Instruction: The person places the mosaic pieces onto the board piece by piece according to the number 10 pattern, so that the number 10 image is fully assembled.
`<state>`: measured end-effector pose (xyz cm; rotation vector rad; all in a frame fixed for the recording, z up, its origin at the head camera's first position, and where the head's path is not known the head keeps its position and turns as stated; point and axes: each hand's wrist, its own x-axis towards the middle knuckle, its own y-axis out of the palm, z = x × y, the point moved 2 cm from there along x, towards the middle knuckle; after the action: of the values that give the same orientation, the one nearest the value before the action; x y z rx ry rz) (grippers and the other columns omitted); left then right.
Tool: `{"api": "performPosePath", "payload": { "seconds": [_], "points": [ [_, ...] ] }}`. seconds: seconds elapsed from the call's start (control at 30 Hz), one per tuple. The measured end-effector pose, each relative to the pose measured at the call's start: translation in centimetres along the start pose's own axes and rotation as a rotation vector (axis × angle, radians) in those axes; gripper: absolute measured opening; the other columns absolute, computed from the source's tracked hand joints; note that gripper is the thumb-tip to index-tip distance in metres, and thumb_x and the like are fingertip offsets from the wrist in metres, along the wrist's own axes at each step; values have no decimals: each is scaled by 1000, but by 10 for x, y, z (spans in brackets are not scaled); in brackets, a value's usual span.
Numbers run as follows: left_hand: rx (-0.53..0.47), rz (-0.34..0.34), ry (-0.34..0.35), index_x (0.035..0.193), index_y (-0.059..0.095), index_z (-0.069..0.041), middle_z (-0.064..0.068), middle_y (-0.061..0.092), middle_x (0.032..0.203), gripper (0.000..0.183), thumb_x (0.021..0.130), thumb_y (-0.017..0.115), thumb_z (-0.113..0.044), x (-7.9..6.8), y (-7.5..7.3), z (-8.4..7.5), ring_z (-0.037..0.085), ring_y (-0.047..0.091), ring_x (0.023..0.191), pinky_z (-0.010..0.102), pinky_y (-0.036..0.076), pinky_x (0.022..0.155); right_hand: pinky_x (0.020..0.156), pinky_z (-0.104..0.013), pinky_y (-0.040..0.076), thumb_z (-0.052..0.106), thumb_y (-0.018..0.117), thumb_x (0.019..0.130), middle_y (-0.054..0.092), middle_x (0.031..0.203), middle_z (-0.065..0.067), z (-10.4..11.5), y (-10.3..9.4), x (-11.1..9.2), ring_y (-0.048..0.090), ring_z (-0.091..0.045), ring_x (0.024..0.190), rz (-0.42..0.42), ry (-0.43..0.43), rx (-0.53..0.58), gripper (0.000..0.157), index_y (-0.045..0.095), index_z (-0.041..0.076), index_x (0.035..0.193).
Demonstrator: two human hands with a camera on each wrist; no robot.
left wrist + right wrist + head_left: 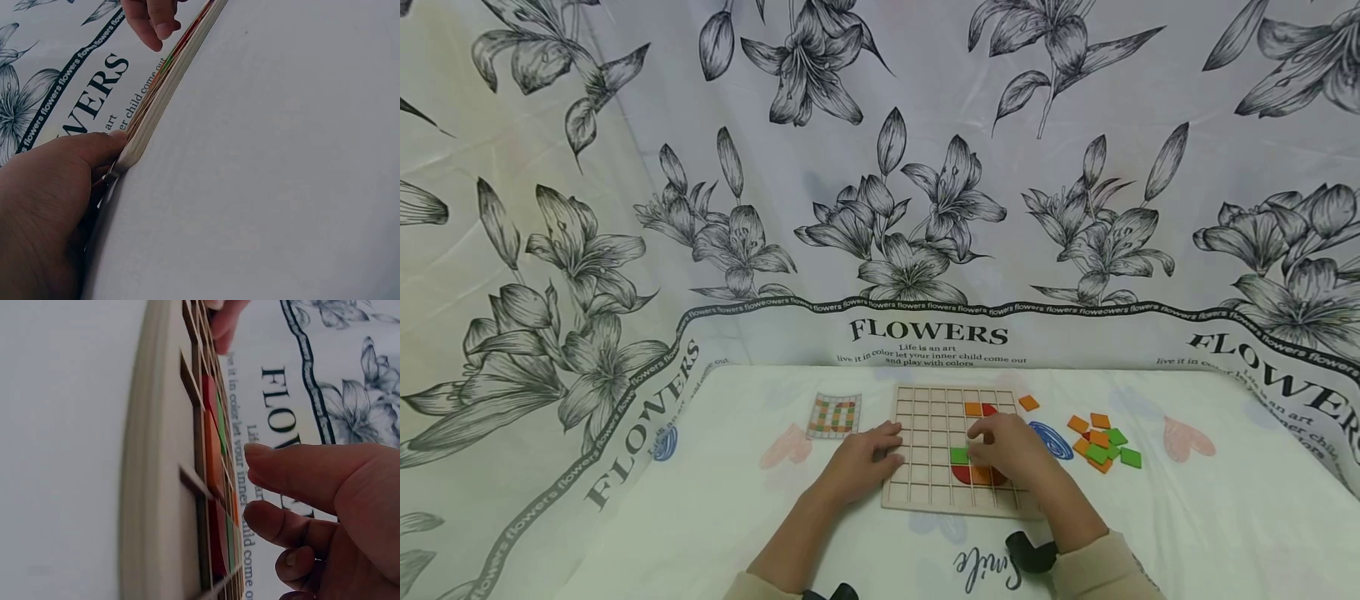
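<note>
At the head view's lower centre, a gridded board (925, 493) lies on the tabletop (700, 517).
Left hand (865, 462), fingers relaxed, touches its left edge; right hand (1011, 446), grip released, hovers near coloured tiles (959, 456).

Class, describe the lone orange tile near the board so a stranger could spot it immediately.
Start at the wooden grid board on the white tablecloth. Just off its far right corner lies a small orange square. It sits by itself, whereas the other loose orange tiles cluster with green tiles farther right.
</note>
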<state>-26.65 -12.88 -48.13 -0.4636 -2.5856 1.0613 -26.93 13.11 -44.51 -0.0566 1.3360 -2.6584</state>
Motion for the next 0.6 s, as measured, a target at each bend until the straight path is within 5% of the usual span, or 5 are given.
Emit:
{"api": "performPosePath", "payload": {
  "seconds": [0.27, 0.4, 0.6],
  "points": [
    [9, -8, 0, 126, 67, -10, -3, 55, 144, 37, 94, 66, -27, -2, -1, 2, 18, 45, 139, 45, 36, 116, 62, -31, 50, 23, 70, 90, 65, 100, -8, -33, -31, 5, 57, -21, 80, -38, 54, 23, 31, 70, 10, 118],
    [-10, -5, -6, 127, 67, -10, -4, 54, 145, 37, 94, 66, -28, -2, -1, 2, 17, 43, 140, 44, 35, 117, 76, -46, 55, 22, 68, 91, 64, 118, -19, -57, -50, 5, 59, -34, 99, -107, 99, 2, 40, 64, 6, 127],
    [2, 2, -5, 127, 67, -11, -5, 54, 145, 37, 94, 66, -29, 0, 0, 2, 16, 44, 140, 44, 35, 117, 103, -66, 40, 22, 65, 93, 50, 141, -25, -81, -60, 4, 40, -49, 130, -114, 238, 1, 52, 52, 5, 140]
  ]
}}
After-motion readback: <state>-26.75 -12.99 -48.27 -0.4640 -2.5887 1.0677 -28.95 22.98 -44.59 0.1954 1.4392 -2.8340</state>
